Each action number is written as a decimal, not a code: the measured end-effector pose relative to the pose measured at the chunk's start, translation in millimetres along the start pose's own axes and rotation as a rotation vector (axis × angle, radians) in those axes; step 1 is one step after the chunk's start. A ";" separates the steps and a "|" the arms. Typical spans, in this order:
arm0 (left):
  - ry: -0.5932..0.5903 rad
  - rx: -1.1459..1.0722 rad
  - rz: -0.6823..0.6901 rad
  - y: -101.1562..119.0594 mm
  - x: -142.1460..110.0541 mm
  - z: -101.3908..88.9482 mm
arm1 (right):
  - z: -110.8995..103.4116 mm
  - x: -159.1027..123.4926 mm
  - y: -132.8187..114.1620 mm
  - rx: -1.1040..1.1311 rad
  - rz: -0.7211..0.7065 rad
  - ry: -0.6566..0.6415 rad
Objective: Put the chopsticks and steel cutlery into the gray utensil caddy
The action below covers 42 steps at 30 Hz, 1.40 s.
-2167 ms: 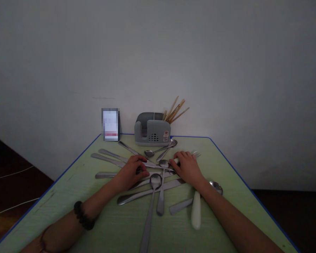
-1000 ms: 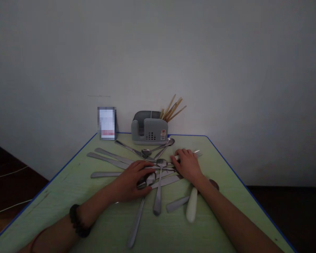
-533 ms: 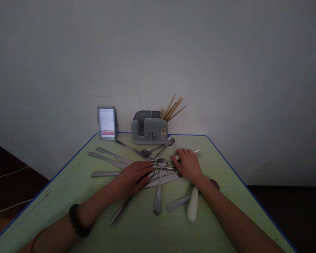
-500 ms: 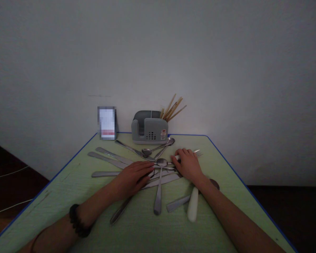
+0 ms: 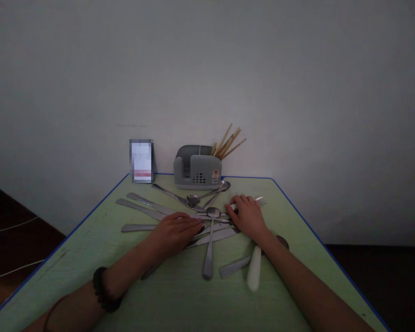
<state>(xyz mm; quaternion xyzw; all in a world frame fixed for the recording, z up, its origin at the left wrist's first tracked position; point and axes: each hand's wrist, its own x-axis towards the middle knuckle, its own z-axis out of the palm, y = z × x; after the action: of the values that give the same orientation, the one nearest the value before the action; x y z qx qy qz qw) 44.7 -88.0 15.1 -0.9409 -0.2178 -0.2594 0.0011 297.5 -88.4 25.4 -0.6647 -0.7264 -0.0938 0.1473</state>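
Left hand, visible fingers together, lay over table knives; right hand, fingers curved, covered a fork. Neither grip could be determined.

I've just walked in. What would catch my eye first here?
Probably the bright, blurred screen, upright at the green table's far left before a dim wall. Next, the left hand and right hand over scattered metal cutlery mid-table. Behind them, a gray holder has wooden sticks leaning out at its right.

Blue-edged green table; scattered cutlery, grey holder, lit screen
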 end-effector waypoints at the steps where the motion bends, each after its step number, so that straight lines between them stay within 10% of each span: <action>1: 0.011 -0.022 0.019 1.2 0.2 -1.0 | -0.2 0.0 -0.1 -0.001 -0.001 0.001; 12: -0.003 -0.158 0.005 5.8 0.0 -5.9 | -0.4 -0.6 0.9 -0.010 -0.011 0.001; 23: -0.108 -0.167 -0.380 3.1 6.4 -13.6 | -0.3 -0.4 0.2 0.005 -0.014 -0.002; 42: -0.119 -0.147 -0.095 0.5 3.4 -8.4 | -2.2 -0.1 -0.2 0.008 -0.013 -0.020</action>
<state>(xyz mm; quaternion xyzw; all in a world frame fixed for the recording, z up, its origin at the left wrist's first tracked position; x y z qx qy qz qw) 43.5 -88.0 24.1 -0.9408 -0.2420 -0.2181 -0.0933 297.5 -89.3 27.4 -0.6603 -0.7325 -0.0853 0.1418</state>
